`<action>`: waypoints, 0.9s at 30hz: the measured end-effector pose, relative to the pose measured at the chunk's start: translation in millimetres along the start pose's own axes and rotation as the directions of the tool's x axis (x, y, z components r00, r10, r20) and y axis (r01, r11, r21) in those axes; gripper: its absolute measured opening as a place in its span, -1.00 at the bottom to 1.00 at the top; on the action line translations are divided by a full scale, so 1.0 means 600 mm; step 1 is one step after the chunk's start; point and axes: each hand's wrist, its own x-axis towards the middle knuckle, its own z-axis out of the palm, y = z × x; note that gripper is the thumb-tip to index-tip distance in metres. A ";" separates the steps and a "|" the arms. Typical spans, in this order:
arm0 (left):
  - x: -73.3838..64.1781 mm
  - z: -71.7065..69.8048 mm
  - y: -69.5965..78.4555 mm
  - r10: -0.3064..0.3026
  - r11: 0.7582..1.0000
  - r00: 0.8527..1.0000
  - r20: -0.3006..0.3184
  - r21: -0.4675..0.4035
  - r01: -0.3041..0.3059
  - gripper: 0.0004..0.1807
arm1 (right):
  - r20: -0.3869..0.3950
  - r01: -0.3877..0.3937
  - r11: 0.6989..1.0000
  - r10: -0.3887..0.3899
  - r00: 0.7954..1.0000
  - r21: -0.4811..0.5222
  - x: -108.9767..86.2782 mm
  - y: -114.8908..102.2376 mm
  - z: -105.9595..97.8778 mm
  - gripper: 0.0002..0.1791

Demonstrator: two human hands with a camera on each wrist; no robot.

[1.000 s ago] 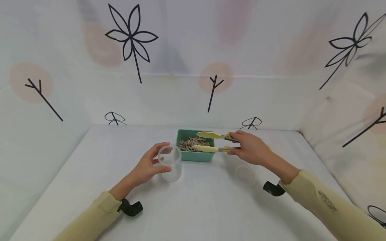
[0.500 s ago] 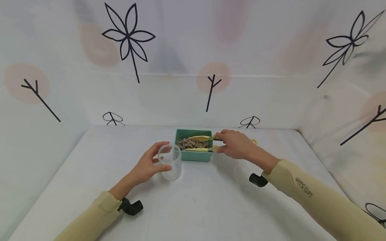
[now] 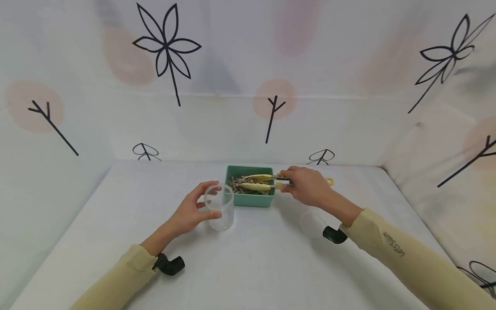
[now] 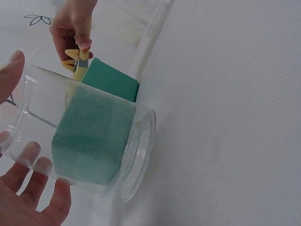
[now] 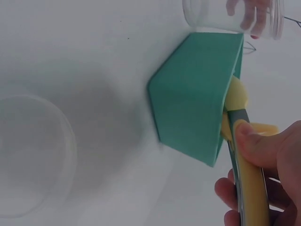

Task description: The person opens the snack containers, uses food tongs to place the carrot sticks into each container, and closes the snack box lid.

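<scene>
A clear plastic jar [image 3: 224, 219] stands upright on the white table, mouth up. My left hand [image 3: 190, 215] grips its side, thumb in front and fingers around the back. To its right sits a green rectangular box [image 3: 252, 200] holding greyish-brown, twig-like pieces [image 3: 235, 184]. My right hand [image 3: 310, 186] holds yellow-tipped metal tongs [image 3: 256, 187] by their arms. The two tong heads are spread apart and dip into the box, over the pieces. In the right wrist view, a yellow head goes in past the box's rim [image 5: 225, 99], its end hidden inside.
A round clear lid [image 3: 312, 224] lies flat on the table [image 3: 248, 267], below my right forearm. A black wrist camera is strapped to each cuff. White patterned cloth [image 3: 217, 125] rises behind the table and along both sides.
The tongs have moved left and down from above the box into it, with the right hand following. Their heads have drawn somewhat closer together. The left hand and jar stay put.
</scene>
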 end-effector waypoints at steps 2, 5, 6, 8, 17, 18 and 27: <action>0.000 0.002 0.001 -0.012 1.000 1.000 -0.011 0.011 0.012 -0.11 | -0.021 -0.007 1.000 0.007 1.000 0.005 -0.003 0.004 0.000 -0.52; -0.001 0.005 0.003 -0.023 0.999 0.999 -0.032 0.032 0.024 -0.09 | -0.041 -0.029 0.999 0.031 0.999 0.045 -0.008 0.010 -0.001 -0.52; -0.001 0.006 0.003 -0.022 0.999 0.999 -0.038 0.039 0.024 -0.09 | -0.046 -0.037 0.998 0.039 0.998 0.056 -0.010 0.011 -0.002 -0.52; -0.001 0.008 0.006 -0.027 0.999 0.998 -0.052 0.041 0.029 -0.08 | -0.060 -0.048 0.996 0.053 0.997 0.076 -0.012 0.015 -0.004 -0.52; 0.003 0.012 0.011 -0.044 0.999 0.996 -0.072 0.022 0.046 -0.08 | -0.106 -0.057 0.990 0.071 0.992 0.133 -0.010 0.021 -0.009 -0.55; 0.003 0.012 0.011 -0.045 0.999 0.997 -0.066 0.013 0.046 -0.09 | -0.104 -0.056 0.988 0.071 0.992 0.145 -0.010 0.020 -0.010 -0.55; 0.009 0.022 0.012 -0.043 0.998 0.999 -0.023 -0.038 0.042 -0.14 | -0.116 -0.048 0.974 0.075 0.990 0.219 -0.004 0.017 -0.018 -0.57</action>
